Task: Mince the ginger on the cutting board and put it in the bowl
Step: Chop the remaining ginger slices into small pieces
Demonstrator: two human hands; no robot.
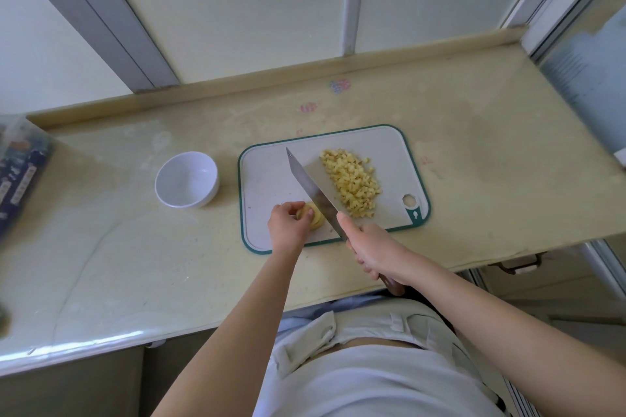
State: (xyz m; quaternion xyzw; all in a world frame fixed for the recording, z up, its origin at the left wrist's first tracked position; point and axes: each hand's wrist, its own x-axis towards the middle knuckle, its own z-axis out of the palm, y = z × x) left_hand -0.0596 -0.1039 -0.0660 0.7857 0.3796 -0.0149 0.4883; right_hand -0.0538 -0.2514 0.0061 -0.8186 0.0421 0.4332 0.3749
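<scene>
Currently mid-cut: cutting board [264,176], white with a teal rim, sits centre frame on the beige desk [474,162]. Left hand [288,223] is over the board's lower-left part, fingers [294,208] curled round a small unminced ginger piece [317,221], pinning it to the board. Right hand [372,252] is just below the board's lower edge, fingers clenched round the brown handle [394,286] of a cleaver [311,186], thumb stretched up toward the blade's heel. Blade runs diagonally from that hand up and left across the board, tip near the board's upper edge, its lower part right against the held ginger piece; cannot tell whether the edge is into it. Minced ginger [352,183] lies in a loose pile on the right half of the board, right of the blade and close against it. White bowl [203,200] stands on the desk just left of the board, not touching it; its inside shows plain white. Board's hang hole [410,200] is at its lower-right corner. Dark printed box [20,176], blurred, sits at the left edge of frame. Small coloured stickers [339,85] are on the desk above the board, near the back ledge.
</scene>
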